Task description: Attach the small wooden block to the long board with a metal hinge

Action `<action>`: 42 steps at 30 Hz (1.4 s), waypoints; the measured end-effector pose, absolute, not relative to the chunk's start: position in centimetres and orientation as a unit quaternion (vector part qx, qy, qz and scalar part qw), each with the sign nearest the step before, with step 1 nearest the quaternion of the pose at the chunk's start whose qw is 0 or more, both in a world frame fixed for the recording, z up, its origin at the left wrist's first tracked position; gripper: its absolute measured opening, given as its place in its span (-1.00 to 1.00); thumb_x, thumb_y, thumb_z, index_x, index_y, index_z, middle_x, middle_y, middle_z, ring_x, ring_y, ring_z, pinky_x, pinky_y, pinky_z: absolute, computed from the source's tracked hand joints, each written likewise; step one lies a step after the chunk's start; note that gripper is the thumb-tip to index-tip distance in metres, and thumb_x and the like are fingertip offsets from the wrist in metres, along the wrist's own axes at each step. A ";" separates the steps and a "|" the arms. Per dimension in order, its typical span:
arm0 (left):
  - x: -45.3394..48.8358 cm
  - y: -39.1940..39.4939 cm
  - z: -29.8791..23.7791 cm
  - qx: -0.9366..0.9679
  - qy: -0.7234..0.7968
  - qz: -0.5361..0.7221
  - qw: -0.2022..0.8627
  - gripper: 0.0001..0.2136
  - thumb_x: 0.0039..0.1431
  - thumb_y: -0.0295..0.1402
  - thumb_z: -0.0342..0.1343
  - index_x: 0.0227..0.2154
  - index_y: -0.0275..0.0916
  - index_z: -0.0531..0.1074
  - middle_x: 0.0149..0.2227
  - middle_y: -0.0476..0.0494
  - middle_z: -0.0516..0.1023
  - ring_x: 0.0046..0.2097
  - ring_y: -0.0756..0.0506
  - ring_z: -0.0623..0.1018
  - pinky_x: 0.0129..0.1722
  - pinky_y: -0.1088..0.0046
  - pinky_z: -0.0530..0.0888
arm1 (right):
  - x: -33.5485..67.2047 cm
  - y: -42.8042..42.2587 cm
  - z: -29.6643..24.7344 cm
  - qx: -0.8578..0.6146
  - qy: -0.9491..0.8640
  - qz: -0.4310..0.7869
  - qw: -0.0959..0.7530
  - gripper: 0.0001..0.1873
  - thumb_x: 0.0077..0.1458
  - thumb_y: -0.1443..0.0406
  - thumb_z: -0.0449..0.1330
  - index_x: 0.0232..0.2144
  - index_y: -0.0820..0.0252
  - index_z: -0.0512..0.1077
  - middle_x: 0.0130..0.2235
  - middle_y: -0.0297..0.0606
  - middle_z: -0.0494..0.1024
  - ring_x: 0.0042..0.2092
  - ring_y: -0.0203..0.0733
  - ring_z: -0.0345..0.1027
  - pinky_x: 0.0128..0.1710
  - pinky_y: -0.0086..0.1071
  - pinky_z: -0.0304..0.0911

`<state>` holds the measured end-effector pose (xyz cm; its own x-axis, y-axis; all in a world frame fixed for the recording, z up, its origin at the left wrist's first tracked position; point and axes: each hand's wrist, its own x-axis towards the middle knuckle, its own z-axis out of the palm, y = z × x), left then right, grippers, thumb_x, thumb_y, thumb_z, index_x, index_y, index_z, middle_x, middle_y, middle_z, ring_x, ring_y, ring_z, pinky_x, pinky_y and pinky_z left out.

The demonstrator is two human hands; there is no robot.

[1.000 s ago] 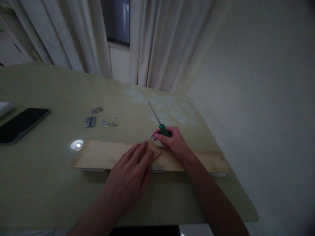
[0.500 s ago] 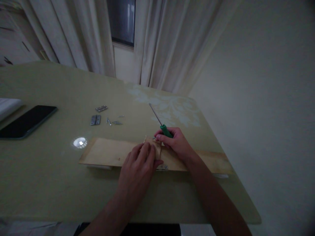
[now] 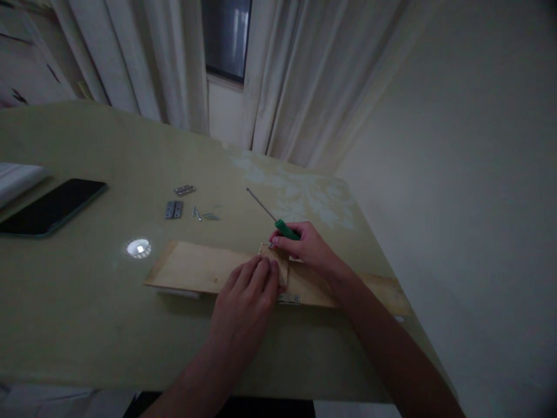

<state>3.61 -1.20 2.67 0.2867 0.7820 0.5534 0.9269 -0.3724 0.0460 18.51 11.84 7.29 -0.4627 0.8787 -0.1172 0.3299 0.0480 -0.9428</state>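
Observation:
A long wooden board [image 3: 191, 268] lies across the near part of the green table [image 3: 87, 313]. A small metal hinge [image 3: 289, 299] sits at its near edge. My left hand [image 3: 246, 302] rests on the board with fingers curled over a small wooden piece [image 3: 281, 266], pressing it down. My right hand [image 3: 304, 247] is closed on a green-handled screwdriver [image 3: 278, 223], whose thin shaft points away to the upper left. A small screw seems pinched at its fingertips, too small to be sure.
Two loose hinges [image 3: 173, 209] and several screws [image 3: 208, 215] lie beyond the board. A dark phone [image 3: 52, 206] lies at the left, beside a white object [image 3: 17, 180]. A bright light reflection [image 3: 138, 248] shows on the table. Curtains and a window stand behind; the table's right edge is near.
My left hand has gone from flat on the board to curled over the small wooden piece. The view has shifted slightly; the screwdriver shaft now tilts further left.

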 end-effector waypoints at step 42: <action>-3.0 6.7 6.2 -0.665 -0.469 -0.402 -0.420 -0.69 0.22 -0.23 0.19 -0.03 -0.20 0.41 -0.05 -0.19 0.59 -0.13 -0.14 0.60 -0.18 0.30 0.52 | 20.3 10.4 7.9 -0.426 -0.598 0.564 0.377 -0.70 0.04 0.09 0.41 -0.31 0.22 0.64 -0.35 -0.25 0.65 -0.60 -0.49 0.02 -0.63 -0.44 -0.17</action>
<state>-3.04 6.66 6.17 0.2373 0.9611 0.1413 0.2866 -0.2083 0.9351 20.26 10.38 7.90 -0.3523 0.9354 -0.0304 0.0852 -0.0002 -0.9964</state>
